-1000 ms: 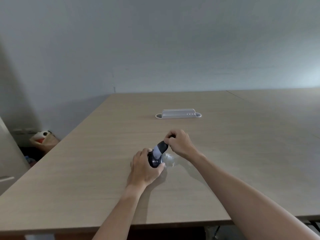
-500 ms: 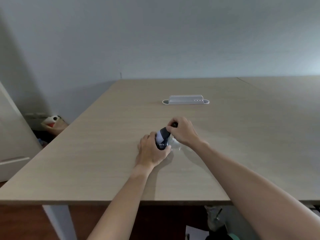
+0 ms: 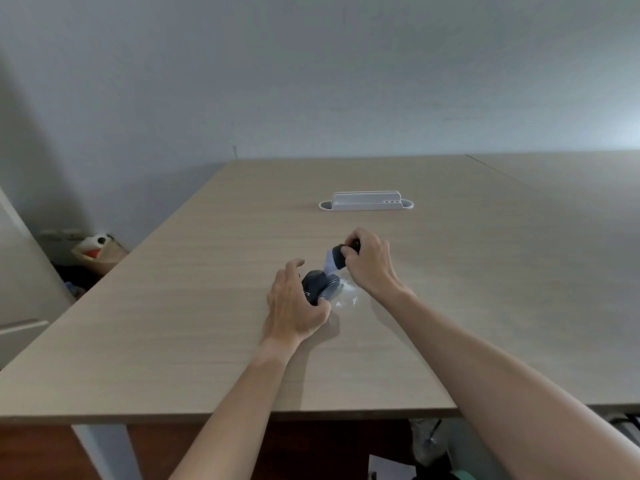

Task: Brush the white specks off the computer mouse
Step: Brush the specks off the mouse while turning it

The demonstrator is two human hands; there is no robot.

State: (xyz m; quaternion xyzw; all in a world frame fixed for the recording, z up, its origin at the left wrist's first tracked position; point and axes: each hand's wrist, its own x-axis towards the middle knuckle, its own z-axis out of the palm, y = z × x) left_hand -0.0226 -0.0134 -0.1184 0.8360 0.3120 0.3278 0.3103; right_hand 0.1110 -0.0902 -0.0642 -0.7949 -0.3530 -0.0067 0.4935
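A black computer mouse (image 3: 320,286) lies on the wooden table (image 3: 450,271), tilted slightly on its side. My left hand (image 3: 294,306) grips it from the near left, thumb under its near edge. My right hand (image 3: 369,261) holds a small brush (image 3: 336,258) with a black ferrule and pale bristles. The bristle tips touch the far top of the mouse. White specks (image 3: 346,294) lie scattered on the table just right of the mouse.
A white cable tray (image 3: 366,201) sits flush in the table further back. The table's near edge (image 3: 242,415) runs across the bottom. On the floor at the left stand a paper bag with a toy (image 3: 98,251) and a white cabinet (image 3: 14,271).
The brush has lifted from the middle of the mouse toward its far end. More of the mouse top and the specks on the table now show. The head camera has tilted down.
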